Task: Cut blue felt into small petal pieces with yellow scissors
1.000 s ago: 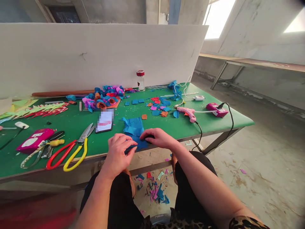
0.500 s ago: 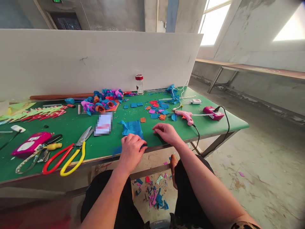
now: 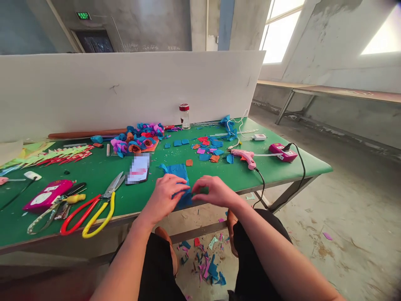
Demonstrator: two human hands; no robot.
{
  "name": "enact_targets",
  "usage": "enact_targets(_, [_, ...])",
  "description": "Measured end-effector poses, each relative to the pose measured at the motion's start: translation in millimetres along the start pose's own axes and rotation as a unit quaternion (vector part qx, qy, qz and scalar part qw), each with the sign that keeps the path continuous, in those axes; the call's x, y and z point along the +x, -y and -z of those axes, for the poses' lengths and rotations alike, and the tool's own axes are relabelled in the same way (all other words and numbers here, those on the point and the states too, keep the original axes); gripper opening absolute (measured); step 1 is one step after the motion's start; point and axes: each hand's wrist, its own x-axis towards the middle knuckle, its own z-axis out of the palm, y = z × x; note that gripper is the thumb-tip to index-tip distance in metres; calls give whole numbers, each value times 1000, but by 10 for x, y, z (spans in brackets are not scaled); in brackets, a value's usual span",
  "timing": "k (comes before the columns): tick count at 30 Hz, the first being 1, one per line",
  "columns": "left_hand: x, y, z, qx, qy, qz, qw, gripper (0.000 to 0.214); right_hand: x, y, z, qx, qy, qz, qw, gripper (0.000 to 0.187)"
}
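Observation:
A piece of blue crepe paper (image 3: 184, 200) spans the space between my hands at the table's front edge. My left hand (image 3: 166, 196) has its thumb and fingers closed on the paper's left side. From the other side my right hand (image 3: 215, 191) pinches its right edge, fingers curled; the fingertips partly hide the grip. Just beyond, a larger blue crepe paper sheet (image 3: 178, 170) lies on the green table (image 3: 163, 161).
Scissors (image 3: 106, 200) with red and yellow handles and a phone (image 3: 138, 168) lie to the left. Paper flowers (image 3: 138, 140) are heaped behind. A pink glue gun (image 3: 246, 158), cut paper squares (image 3: 205, 157) and a lidded jar (image 3: 184, 117) are also on the table.
My right hand has moved left to meet my left hand at the blue paper. More of the blue piece now shows between them. The view has tilted up slightly.

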Motion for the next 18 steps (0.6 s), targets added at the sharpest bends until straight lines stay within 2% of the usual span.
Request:
enact_targets(2, [138,66,-105,42,31,25,998,20,-1,28,-70,-34,10,25,999,15])
enact_targets(4, [258,155,-163,64,34,57,996,18,8,12,-112,-70,-11,21,997,13])
enact_targets(8, [422,263,-123,84,14,77,993,14,46,-60,-149,-94,-59,31,993,13])
enact_targets(10, [460,253,-67,91,17,63,994,13,61,-72,-184,-120,-57,51,990,20])
enact_targets(12, [470,228,-27,87,45,32,995,15,69,-56,-230,-160,-36,62,984,24])
enact_targets(15, [453,216,-19,61,98,2,993,14,71,-6,-286,-213,0,55,976,26])
enact_targets(18, [422,234,-47,40,108,3,993,12,69,29,-308,-230,11,36,972,24])
